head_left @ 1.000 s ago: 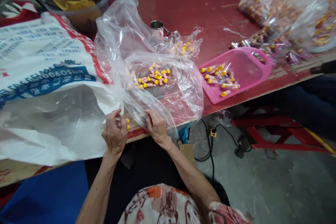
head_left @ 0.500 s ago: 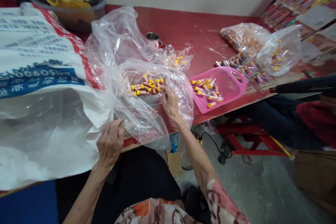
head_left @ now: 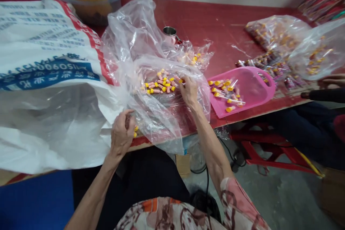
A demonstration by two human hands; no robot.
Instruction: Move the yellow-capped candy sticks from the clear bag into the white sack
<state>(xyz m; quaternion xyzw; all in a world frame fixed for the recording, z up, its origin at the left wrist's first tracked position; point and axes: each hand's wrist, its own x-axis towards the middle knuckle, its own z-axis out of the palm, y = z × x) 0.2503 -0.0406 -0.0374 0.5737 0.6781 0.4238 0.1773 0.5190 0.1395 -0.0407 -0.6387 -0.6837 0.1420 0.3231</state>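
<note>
My left hand (head_left: 122, 133) is at the table's front edge, its fingers curled. Two yellow caps of small tubes (head_left: 136, 131) stick out past its fingers. My right hand (head_left: 189, 91) is over the clear plastic bag (head_left: 167, 136), thumb and fingers pinched at a yellow-capped tube (head_left: 179, 79) with pink filling. To its left, several similar tubes (head_left: 163, 85) lie in a loose heap on the bag. A pink tray (head_left: 253, 90) stands right of my right hand and holds several yellow-capped tubes in clear wrappers (head_left: 223, 88).
A big white printed sack (head_left: 54, 115) covers the table's left side. Behind the bag stand a metal-lined cup (head_left: 169, 34) and a tub (head_left: 99, 9). Filled plastic bags (head_left: 277, 30) lie at the right, near another person's hand (head_left: 334, 80) and a dark tool (head_left: 327, 95).
The view has shifted, so the scene sits farther right. Yellow caps now show at my left hand. My right fingers have closed on a tube at the heap's right side.
</note>
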